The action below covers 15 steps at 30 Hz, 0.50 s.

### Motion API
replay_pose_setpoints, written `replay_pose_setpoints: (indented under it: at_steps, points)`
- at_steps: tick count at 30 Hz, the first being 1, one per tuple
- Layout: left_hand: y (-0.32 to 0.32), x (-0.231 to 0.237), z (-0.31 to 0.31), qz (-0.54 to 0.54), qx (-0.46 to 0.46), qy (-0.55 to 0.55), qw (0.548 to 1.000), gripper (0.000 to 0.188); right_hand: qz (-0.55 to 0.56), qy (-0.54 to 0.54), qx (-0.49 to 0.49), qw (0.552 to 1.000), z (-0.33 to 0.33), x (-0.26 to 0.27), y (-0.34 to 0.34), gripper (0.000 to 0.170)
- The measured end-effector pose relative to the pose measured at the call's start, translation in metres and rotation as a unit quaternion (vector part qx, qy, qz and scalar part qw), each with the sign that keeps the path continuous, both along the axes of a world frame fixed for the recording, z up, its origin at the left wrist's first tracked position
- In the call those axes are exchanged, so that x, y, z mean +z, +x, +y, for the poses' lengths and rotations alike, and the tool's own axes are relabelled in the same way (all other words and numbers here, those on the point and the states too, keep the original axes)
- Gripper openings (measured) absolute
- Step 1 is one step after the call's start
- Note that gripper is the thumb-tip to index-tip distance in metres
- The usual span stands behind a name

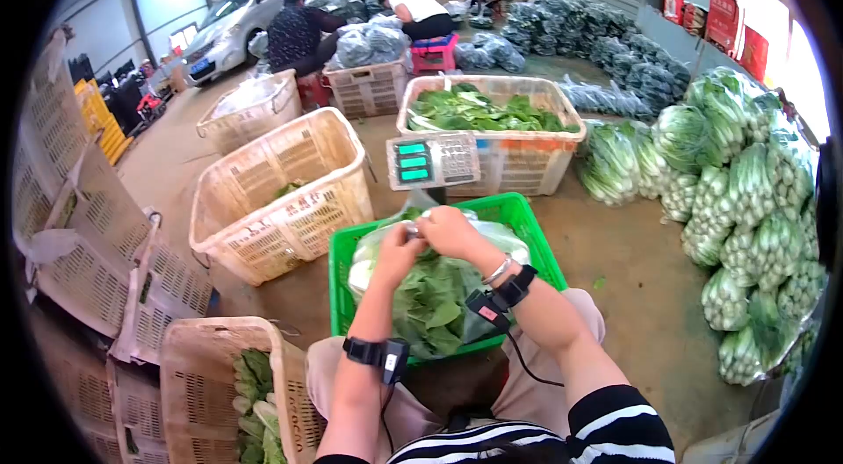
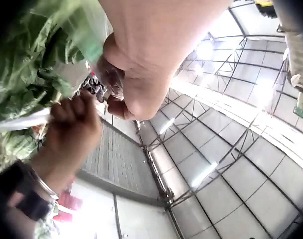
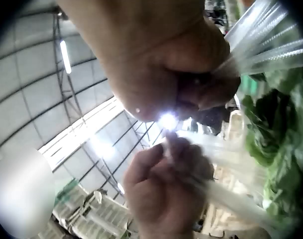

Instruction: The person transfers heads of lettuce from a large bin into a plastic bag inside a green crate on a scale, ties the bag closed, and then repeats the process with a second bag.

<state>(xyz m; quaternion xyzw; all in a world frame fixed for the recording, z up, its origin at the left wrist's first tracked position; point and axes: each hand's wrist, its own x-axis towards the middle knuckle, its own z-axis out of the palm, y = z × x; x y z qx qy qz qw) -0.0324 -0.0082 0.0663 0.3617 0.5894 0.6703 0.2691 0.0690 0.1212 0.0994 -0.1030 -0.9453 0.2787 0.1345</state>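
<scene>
A clear plastic bag (image 1: 457, 275) of leafy greens (image 1: 432, 306) lies in a green basket (image 1: 540, 244) between the person's knees. Both hands meet over it: the left hand (image 1: 398, 255) and the right hand (image 1: 452, 234) pinch the gathered plastic at the bag's neck. In the left wrist view the left hand (image 2: 141, 64) has its fingers curled on the plastic, with the right hand (image 2: 71, 124) close by. The right wrist view has the right hand (image 3: 166, 64) gripping stretched plastic (image 3: 271, 45), and the left hand (image 3: 166, 194) below it.
A scale display (image 1: 432, 161) stands just beyond the basket. Crates (image 1: 281, 227) are at the left, and a crate of greens (image 1: 492, 135) sits behind the scale. Bagged vegetables (image 1: 746, 218) are piled at the right; a crate (image 1: 277, 376) is at lower left. People sit further back.
</scene>
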Motion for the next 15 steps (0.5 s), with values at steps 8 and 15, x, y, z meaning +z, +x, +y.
replay_pose_setpoints:
  at_steps: [8, 15]
  points:
    - [0.073, 0.031, 0.019, 0.572, 0.136, -0.247, 0.770, 0.047, 0.069, -0.535, 0.206, 0.817, 0.003, -0.093, 0.012, 0.024]
    - [0.044, 0.042, 0.004, 0.495, 0.345, -0.080, 0.794, 0.040, -0.095, -0.573, 0.193, 0.791, 0.024, -0.028, 0.038, 0.016]
